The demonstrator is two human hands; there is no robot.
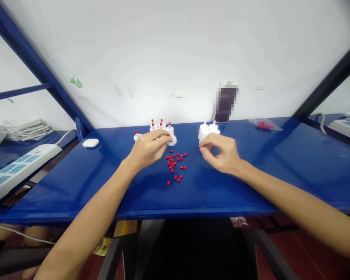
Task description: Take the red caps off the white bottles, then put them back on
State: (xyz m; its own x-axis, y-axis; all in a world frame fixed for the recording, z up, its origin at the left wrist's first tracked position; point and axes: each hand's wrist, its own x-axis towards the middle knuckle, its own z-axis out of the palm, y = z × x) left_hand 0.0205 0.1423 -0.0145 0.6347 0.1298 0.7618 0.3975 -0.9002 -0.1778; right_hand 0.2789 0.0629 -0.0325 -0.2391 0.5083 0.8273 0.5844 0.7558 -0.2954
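My left hand [151, 148] is closed at the fingertips beside a group of white bottles [169, 130] with red tips; a red cap [168, 135] shows at its fingertips. A white round piece [172, 140] is just beyond those fingers. My right hand [221, 152] is pinched in front of white bottles [204, 127] without red tips; a tiny bit of red shows at its fingertips, too small to make out. Between the hands, many loose red caps [171, 162] lie scattered on the blue table [151, 194].
A white case [90, 143] lies at the left. A dark phone [225, 103] leans on the wall behind the bottles. Farther right is a clear bag [265, 124] with red pieces. A power strip [20, 167] stands beyond the left edge.
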